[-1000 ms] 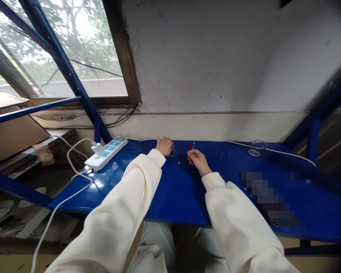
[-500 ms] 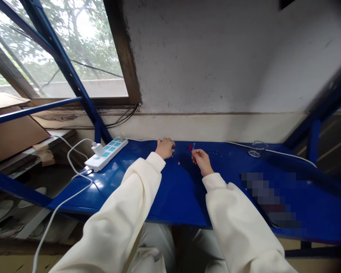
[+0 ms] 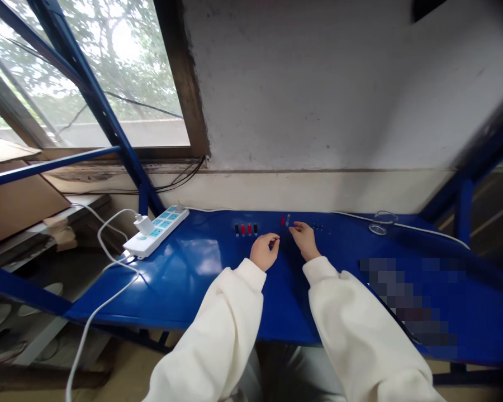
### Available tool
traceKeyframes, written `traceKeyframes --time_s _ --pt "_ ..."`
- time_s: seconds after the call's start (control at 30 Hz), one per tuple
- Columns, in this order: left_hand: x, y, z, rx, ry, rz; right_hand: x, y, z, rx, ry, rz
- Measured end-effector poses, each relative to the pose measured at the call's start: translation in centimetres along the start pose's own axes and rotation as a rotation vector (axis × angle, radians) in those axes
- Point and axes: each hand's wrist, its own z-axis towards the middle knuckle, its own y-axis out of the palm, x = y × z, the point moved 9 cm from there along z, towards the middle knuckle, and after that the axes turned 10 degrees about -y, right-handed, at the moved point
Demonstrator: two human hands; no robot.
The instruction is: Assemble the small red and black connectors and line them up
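Observation:
My left hand [image 3: 265, 250] is over the middle of the blue table, thumb and forefinger pinched on something too small to make out. My right hand [image 3: 304, 239] is closed just beside a clear tube [image 3: 288, 220]; whether its fingertips hold anything is hidden. A red cylinder [image 3: 282, 221] stands left of that tube. Behind my left hand, a black cylinder [image 3: 237, 229], a red cylinder [image 3: 243, 229], another red one [image 3: 249, 229] and another black one [image 3: 255, 229] form a row. Several tiny clear pieces [image 3: 322, 228] lie right of my right hand.
A white power strip [image 3: 156, 231] with a plugged-in charger [image 3: 143, 224] lies at the table's left. Clear round dishes [image 3: 378, 228] sit at the back right beside a white cable [image 3: 433, 231]. A blurred dark object [image 3: 396, 301] lies at the right. Blue frame bars flank the table [image 3: 218, 301].
My left hand has moved right and toward me from the back row, uncovering the black and red cylinders. My right hand has shifted slightly right, away from the clear tube it held.

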Motion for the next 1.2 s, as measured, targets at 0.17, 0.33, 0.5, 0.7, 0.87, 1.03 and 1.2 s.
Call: traceKeyframes --time_s 0.17,0.33,0.5,0.7,0.87,1.03,1.2 --pt "-0.2 -0.9 -0.1 0.054 -0.041 -0.013 0.4 1.4 1.8 -0.153 0.05 -0.351" --pt "-0.1 -1.0 -0.2 0.057 -0.04 -0.037 -0.4 2.4 2.6 -0.243 0.061 -0.617" --pt "-0.3 -0.9 -0.2 0.061 -0.053 -0.04 -1.3 3.7 2.9 -0.224 -0.012 -0.647" --pt "0.1 -1.7 -0.3 0.105 -0.07 -0.081 -4.6 3.0 2.2 -0.185 -0.161 -0.493" --pt "1.5 -2.6 -0.7 0.14 0.014 -0.087 -8.8 2.2 -1.2 -0.277 -0.4 -0.471" --pt "1.8 -1.6 -0.7 0.039 0.07 0.016 -10.8 2.0 -4.4 -0.284 -0.64 -0.655" --pt "0.3 -1.8 -0.2 0.082 -0.003 0.0 -10.9 2.5 -5.0 -0.33 -0.712 -0.529"
